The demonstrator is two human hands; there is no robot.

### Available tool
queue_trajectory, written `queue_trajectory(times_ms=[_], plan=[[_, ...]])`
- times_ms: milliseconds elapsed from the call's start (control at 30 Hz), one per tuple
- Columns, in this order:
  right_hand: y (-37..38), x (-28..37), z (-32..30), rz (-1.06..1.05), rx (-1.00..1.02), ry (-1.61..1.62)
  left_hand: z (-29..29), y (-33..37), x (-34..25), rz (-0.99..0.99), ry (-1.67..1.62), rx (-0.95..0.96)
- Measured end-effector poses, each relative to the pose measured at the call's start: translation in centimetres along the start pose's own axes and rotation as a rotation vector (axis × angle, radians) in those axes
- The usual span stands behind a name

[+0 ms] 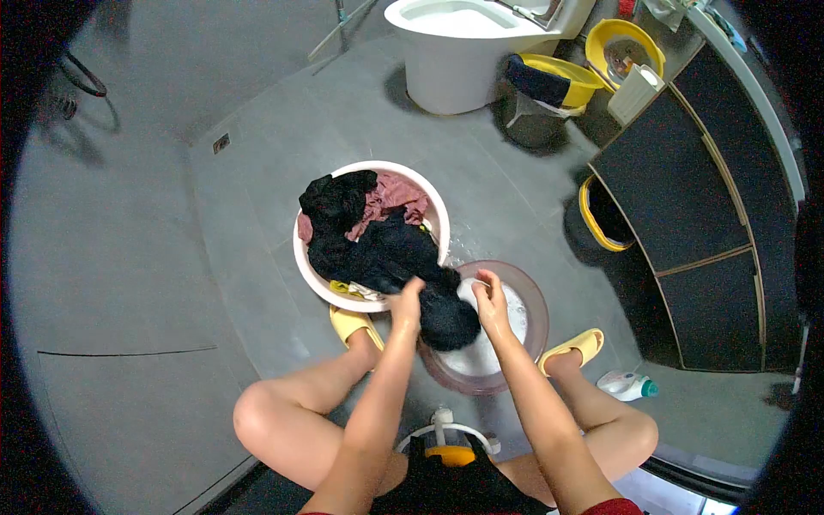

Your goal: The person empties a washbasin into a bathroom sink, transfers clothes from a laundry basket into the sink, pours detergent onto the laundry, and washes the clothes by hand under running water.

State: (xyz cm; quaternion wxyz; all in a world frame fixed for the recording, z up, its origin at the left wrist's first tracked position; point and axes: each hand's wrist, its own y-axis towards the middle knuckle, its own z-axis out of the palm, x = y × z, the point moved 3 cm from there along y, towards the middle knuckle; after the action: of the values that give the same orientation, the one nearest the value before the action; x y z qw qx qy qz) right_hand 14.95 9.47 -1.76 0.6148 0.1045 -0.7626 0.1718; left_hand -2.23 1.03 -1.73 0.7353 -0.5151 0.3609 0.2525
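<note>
The black cloth [451,319] extends from the tub [439,210], over its near right rim, to the basin [538,313]. Its bunched lower end hangs over the left part of the basin; the remainder lies heaped in the tub.

Left hand [407,306]: positioned at the near right rim of the tub, against the left side of the black cloth. Fingers are bent and slightly blurred; whether they pinch the fabric cannot be told.

Right hand [491,305]: positioned above the basin, just beside the right edge of the black cloth. Thumb and fingers are spread, with a gap between them.

The tub is white and round, and also contains pink cloth [396,196] at its far side. The basin is translucent, stands to the near right of the tub, and contains white suds [518,318].

Both vessels stand on a grey tiled floor [283,215], between two yellow slippers: left slipper [345,323], near the tub; right slipper [589,345], right of the basin. A white bottle [620,385] with a teal cap lies behind the right slipper, nearer the person
</note>
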Motion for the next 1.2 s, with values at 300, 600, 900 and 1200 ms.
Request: queue_trajectory(times_ms=[300, 600, 900, 1200], plan=[[-2.9, -6.2, 3.2, 0.222, 0.001, -0.024, -4.7, 11.7, -2.7, -0.198, -0.14, -0.094], [-5.5, -9.8, 0.5, 0.309, -0.01, -0.215, -4.0, 8.6, -0.7, -0.139, -0.086, 0.064], [-11.0, -11.0, -7.5, 0.436, -0.098, -0.264, 0.0, -1.2, 6.7, -0.275, 0.128, 0.394], [-9.4, -13.1, -14.4, 0.629, -0.65, -0.727, -3.9, 1.1, 14.2, 0.439, 1.458, 0.052]])
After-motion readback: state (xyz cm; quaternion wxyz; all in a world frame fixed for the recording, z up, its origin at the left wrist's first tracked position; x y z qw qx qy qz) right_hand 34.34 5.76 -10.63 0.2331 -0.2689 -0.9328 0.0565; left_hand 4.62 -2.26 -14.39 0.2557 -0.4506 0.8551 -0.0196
